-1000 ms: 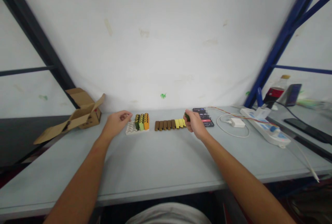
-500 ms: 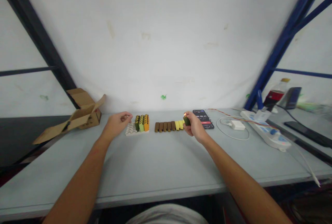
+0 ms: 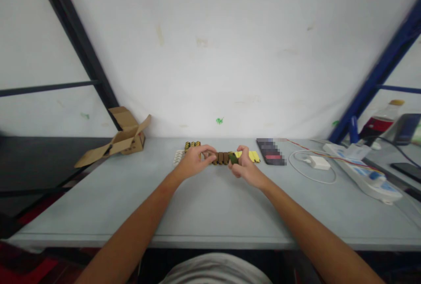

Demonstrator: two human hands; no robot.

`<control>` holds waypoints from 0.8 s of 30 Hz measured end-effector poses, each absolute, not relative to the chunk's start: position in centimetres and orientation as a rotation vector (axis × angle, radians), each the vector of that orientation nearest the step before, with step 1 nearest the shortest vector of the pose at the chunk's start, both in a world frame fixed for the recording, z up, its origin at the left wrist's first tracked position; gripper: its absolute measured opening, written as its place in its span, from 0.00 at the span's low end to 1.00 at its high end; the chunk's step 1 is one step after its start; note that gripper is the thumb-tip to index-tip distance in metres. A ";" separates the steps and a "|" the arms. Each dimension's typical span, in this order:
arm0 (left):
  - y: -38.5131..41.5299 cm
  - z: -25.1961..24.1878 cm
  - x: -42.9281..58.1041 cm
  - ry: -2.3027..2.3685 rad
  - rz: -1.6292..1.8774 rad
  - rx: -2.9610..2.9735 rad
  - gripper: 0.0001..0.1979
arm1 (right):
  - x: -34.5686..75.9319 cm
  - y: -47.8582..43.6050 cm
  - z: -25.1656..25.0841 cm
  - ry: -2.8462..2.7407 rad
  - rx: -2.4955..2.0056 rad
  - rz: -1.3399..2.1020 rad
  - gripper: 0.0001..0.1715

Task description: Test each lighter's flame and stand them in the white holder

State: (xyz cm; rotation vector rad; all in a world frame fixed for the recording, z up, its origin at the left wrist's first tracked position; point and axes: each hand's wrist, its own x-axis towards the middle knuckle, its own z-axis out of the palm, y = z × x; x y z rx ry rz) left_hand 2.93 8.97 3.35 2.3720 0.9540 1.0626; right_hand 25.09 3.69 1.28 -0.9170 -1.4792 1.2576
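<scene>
A dark green lighter (image 3: 233,158) is held in my right hand (image 3: 245,167), just over the row on the table; no flame shows on it now. That row has several brown lighters (image 3: 222,157) lying side by side, followed to the right by yellow lighters (image 3: 254,156). My left hand (image 3: 195,161) is at the row's left end, thumb and forefinger apart around the nearest brown ones, and I see nothing held in it. Behind it, a white tray (image 3: 178,158) with upright lighters (image 3: 192,144) is largely covered.
A phone (image 3: 271,152), its screen blurred, lies right of the row. Beyond it are a white charger (image 3: 319,162) with its looped cable and a power strip (image 3: 365,178). At the left stands an open cardboard box (image 3: 131,141). The wall (image 3: 223,55) rises behind the table.
My left hand has moved right from the tray to the brown lighters. My right hand has brought the green lighter left over the row, and the glow at its top is gone. The view has shifted.
</scene>
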 end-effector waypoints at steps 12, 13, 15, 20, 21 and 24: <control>7.1 3.0 5.8 0.622 1.032 2.311 0.09 | 22.5 3.0 0.1 -1.618 -0.636 1.174 0.27; 7.3 3.2 5.4 0.628 1.025 2.323 0.09 | 22.5 3.0 0.0 -1.641 -0.632 1.151 0.28; 7.7 4.1 3.8 0.715 1.052 2.334 0.09 | 22.9 3.2 -0.1 -1.680 -0.680 1.102 0.31; 9.6 6.5 -2.8 1.185 1.140 2.265 0.14 | 25.6 4.4 0.2 -1.692 -0.850 0.909 0.28; 10.0 6.6 -3.9 1.249 1.137 2.258 0.15 | 26.2 4.7 0.4 -1.692 -0.885 0.869 0.23; 10.8 6.3 -5.8 1.339 1.069 2.236 0.17 | 27.6 5.5 0.7 -1.659 -0.971 0.814 0.12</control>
